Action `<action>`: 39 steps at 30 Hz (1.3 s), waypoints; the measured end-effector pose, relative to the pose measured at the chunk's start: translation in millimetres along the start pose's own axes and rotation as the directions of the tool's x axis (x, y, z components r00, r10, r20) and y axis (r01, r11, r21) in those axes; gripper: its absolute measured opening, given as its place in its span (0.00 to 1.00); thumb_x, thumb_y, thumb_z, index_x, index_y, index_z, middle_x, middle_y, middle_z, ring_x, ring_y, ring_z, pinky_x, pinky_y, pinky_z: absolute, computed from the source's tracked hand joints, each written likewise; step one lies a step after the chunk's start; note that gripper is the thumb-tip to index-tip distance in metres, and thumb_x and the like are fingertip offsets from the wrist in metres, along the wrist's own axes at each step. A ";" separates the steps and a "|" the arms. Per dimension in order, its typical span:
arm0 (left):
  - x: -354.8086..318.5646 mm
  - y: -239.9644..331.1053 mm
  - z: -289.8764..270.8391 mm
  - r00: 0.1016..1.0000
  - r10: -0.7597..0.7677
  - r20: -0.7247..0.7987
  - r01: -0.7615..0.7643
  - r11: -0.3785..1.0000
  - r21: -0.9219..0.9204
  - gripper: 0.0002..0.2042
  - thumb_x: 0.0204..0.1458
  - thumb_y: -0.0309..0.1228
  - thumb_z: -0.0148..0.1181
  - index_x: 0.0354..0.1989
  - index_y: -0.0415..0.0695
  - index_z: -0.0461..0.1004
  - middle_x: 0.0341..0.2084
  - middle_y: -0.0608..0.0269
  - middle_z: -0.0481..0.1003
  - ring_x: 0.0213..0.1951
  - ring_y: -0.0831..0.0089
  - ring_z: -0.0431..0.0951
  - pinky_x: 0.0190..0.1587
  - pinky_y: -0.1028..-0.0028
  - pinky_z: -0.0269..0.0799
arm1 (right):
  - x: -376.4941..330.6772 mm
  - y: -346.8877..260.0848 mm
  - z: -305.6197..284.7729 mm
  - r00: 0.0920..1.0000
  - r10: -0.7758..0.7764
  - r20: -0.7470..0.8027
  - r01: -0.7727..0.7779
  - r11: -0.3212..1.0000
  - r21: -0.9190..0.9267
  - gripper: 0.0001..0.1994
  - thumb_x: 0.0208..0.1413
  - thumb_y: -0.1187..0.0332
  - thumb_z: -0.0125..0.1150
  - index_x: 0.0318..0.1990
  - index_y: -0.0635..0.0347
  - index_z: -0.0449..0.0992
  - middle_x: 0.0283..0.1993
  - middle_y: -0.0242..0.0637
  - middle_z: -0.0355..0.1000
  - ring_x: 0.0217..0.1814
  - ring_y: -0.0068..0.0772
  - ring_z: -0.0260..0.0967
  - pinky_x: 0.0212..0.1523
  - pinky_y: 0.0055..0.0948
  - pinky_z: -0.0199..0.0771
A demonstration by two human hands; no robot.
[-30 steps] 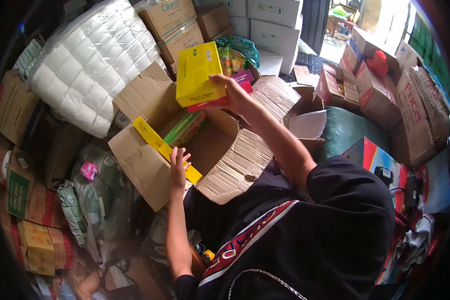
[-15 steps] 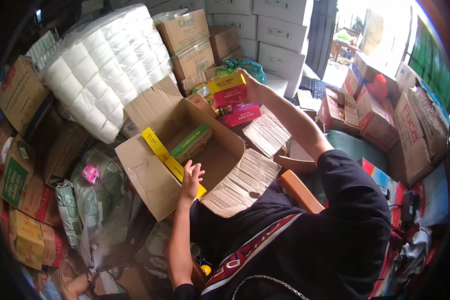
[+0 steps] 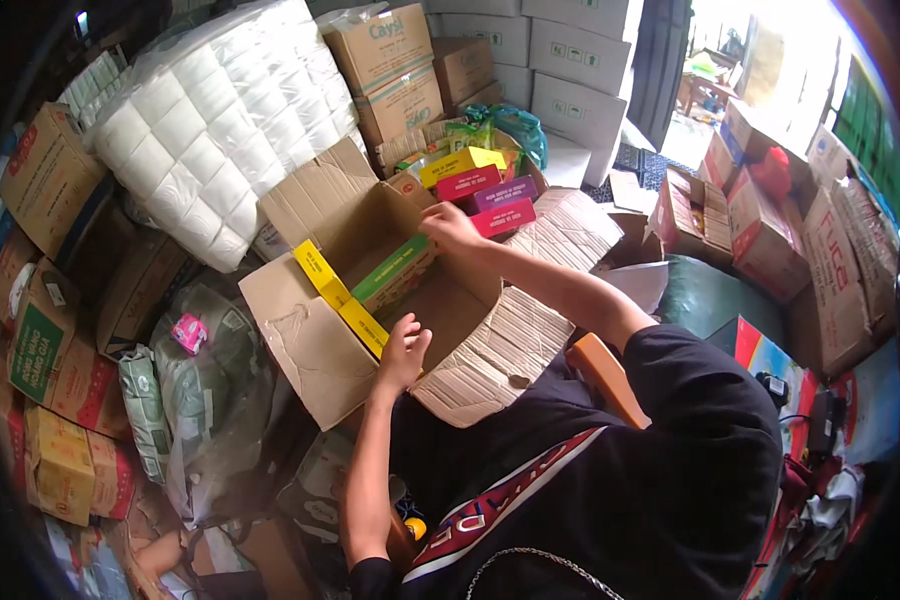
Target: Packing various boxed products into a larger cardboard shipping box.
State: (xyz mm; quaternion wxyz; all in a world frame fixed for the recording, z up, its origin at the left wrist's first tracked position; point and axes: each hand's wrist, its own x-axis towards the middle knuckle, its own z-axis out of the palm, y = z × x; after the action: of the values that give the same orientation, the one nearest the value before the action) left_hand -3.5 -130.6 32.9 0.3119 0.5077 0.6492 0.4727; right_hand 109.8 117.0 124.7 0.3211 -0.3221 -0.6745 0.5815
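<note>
An open cardboard carton (image 3: 305,345) sits in front of me with its flaps folded out. Inside stands a long green box (image 3: 390,273), and two yellow boxes (image 3: 317,270) line the carton's left wall. My right hand (image 3: 452,230) reaches over the carton, its fingers curled at the far right end of the green box. Beside the near end of the yellow boxes, my left hand (image 3: 402,355) is raised with fingers apart and holds nothing. Just beyond the carton lie a yellow box (image 3: 462,163), a red box (image 3: 468,182), a purple box (image 3: 507,194) and a pink box (image 3: 504,218).
A plastic-wrapped pack of white rolls (image 3: 220,120) leans behind the carton at left. Stacked brown cartons (image 3: 395,75) and white cartons (image 3: 580,95) stand at the back. More cartons (image 3: 770,230) crowd the right; a clear bag (image 3: 215,400) lies left. A wooden armrest (image 3: 610,380) is near my right arm.
My right hand has left the yellow and red boxes beyond the carton and come down to the green box. The purple box now shows between the red and pink ones. The view has shifted slightly.
</note>
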 end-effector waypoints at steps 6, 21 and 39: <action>-5.4 40.3 10.4 0.981 -0.102 0.167 -0.039 0.735 0.677 0.26 0.62 0.49 0.55 0.62 0.44 0.71 0.59 0.49 0.74 0.62 0.51 0.72 0.66 0.55 0.63 | 33.0 46.5 33.1 0.868 -0.292 0.403 0.496 0.455 -0.739 0.45 0.42 0.65 0.74 0.71 0.53 0.60 0.72 0.51 0.60 0.76 0.56 0.53 0.74 0.58 0.53; -0.6 28.1 21.3 0.999 -0.024 0.023 0.009 0.861 0.508 0.24 0.56 0.46 0.61 0.53 0.37 0.76 0.50 0.39 0.77 0.57 0.44 0.73 0.63 0.52 0.67 | 38.2 80.7 48.0 0.746 -0.177 0.642 0.658 0.045 -0.752 0.32 0.46 0.52 0.73 0.59 0.47 0.71 0.55 0.41 0.69 0.61 0.47 0.65 0.57 0.48 0.69; 5.2 17.5 23.6 1.000 -0.001 -0.010 0.006 0.868 0.496 0.17 0.55 0.44 0.62 0.39 0.41 0.82 0.37 0.47 0.82 0.44 0.47 0.81 0.49 0.55 0.76 | -9.8 65.8 97.2 0.928 0.087 0.362 0.270 0.515 -0.814 0.41 0.48 0.26 0.59 0.38 0.65 0.84 0.35 0.50 0.81 0.43 0.48 0.82 0.45 0.45 0.81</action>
State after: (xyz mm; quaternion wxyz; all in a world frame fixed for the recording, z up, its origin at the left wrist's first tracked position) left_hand 22.2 -117.9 41.2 0.1687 0.5673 0.7512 0.2922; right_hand 41.0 60.6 47.6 0.0241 -0.2894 -0.9345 0.2059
